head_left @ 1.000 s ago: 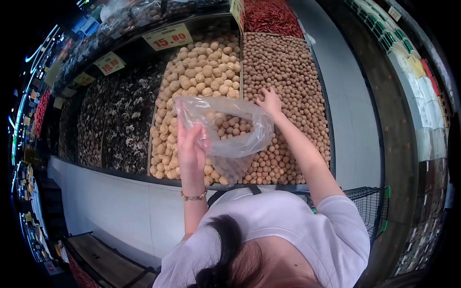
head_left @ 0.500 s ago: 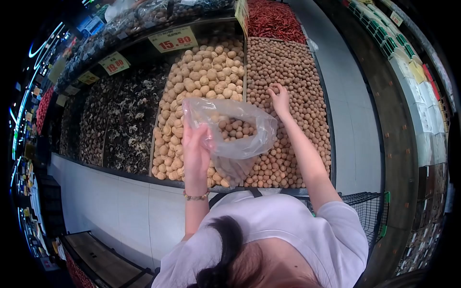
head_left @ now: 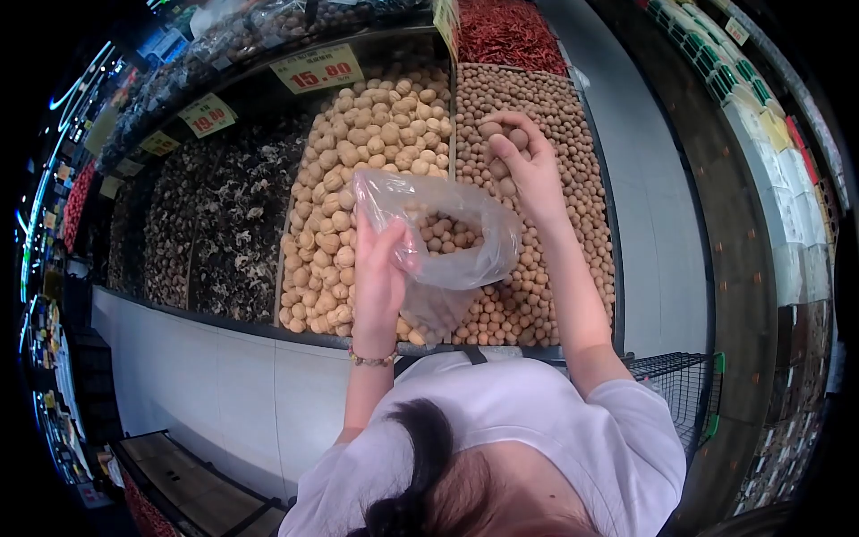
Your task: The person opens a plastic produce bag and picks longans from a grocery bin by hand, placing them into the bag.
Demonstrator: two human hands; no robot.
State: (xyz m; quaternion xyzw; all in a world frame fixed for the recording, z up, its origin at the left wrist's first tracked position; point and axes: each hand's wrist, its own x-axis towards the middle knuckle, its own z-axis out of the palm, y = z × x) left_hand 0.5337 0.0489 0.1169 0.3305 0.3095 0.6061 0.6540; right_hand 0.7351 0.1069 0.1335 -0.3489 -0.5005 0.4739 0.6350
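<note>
My left hand (head_left: 379, 268) is closed on the rim of a clear plastic bag (head_left: 461, 192), whose mouth hangs wide. My right hand (head_left: 532, 170) is raised to the right of the bag, fingers curled around several round brown dried longans (head_left: 518, 139). Beneath it lies a bin of dried longans (head_left: 573, 206). Pale walnuts (head_left: 358, 143) fill the neighbouring bin, behind and left of the bag. Round brown pieces show through the bag's mouth; I cannot tell whether they are inside it or in the bin below.
Dried red chillies (head_left: 506, 36) lie beyond the longans. Dark dried goods (head_left: 246, 219) fill bins to the left, under price signs (head_left: 318, 69). A wire shopping cart (head_left: 676, 385) stands at my right, near the grey ledge (head_left: 658, 224). Stocked shelves (head_left: 787, 197) line the far right.
My right hand has lifted from the longan bin with several longans in its fingers. My left hand has shifted slightly right and still holds the bag.
</note>
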